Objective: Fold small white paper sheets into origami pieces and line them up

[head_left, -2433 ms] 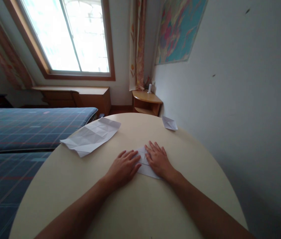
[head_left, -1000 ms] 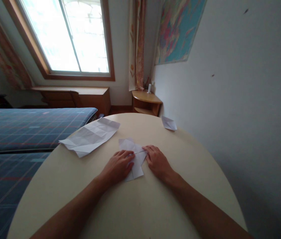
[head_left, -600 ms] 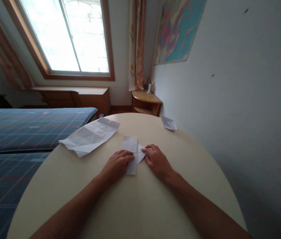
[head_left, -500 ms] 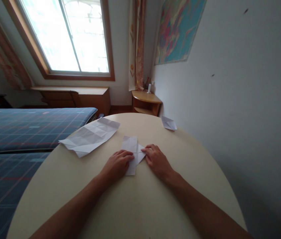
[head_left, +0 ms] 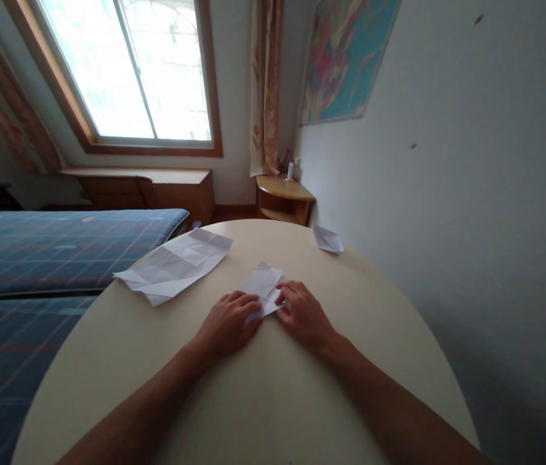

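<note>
A: What do I have under the hands at this moment?

B: I see a small folded paper (head_left: 263, 287) on the round table (head_left: 273, 400), about in the middle, a little to the far side. The left hand (head_left: 227, 323) lies on its near left part, with the fingers (head_left: 248, 302) pressing the paper's edge down. The right hand (head_left: 302, 313) is on the near right part, fingers curled a little and touching the paper.

A: Do the hands grasp it or only press it?

B: The left one looks flat and pressing, not clenched. For the right one I cannot tell if it pinches a flap or only rests on it; the fingertips hide that place. The far half of the paper is free and points away from me, toward the window (head_left: 128, 71).

A: What else is on the table?

B: A big creased sheet (head_left: 173, 265) lies at the far left, well apart from the hands, with one corner over the table's edge. A small folded piece (head_left: 328, 240) lies at the far right, near the wall (head_left: 447, 161).

A: And around the table?

B: On the left is a bed (head_left: 35, 258) with a blue checked cover. Beyond the table stands a small wooden shelf (head_left: 283, 197), and a map (head_left: 345, 58) hangs on the wall.
</note>
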{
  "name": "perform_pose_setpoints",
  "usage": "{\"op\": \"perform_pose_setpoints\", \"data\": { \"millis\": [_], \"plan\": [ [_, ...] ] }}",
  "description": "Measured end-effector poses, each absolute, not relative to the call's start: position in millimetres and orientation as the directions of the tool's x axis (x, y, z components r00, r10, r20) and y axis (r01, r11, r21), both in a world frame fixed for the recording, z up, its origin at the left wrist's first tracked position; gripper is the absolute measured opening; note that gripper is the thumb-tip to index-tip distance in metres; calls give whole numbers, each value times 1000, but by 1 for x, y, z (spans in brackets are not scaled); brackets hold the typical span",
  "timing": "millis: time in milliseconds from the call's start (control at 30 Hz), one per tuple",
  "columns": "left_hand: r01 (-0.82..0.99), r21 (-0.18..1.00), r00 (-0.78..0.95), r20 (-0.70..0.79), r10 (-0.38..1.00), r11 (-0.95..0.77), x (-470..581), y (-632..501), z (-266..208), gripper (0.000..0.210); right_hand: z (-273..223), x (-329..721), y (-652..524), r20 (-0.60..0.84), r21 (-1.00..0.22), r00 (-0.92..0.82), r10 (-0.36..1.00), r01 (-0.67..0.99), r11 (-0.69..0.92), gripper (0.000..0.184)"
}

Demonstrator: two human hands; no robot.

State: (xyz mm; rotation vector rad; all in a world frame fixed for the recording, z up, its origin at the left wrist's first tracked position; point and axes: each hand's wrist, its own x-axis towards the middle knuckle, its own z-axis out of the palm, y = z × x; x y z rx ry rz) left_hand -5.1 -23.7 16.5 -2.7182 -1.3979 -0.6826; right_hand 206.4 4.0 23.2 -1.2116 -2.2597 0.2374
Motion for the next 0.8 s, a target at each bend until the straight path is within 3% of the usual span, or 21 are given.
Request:
{"op": "perform_pose_setpoints", "data": {
  "millis": [233, 433, 600, 800],
  "plan": [
    [790, 160, 493, 408, 769, -591, -6, -20, 14, 18, 23, 205, 3, 394, -447, -426, 815, 685, 575, 17],
    [827, 172, 449, 373, 812, -536, -8, -21, 16, 20, 19, 207, 6, 387, -417, -441, 810, 699, 580, 37],
    [863, 173, 387, 379, 841, -475, -8, -22, 19, 25, 15, 212, 13, 331, -383, -420, 845, 758, 527, 29],
    [880, 262, 265, 421, 867, -396, -9, -21, 16, 19, 22, 215, 15, 336, -345, -395, 855, 793, 502, 25]
  ]
}}
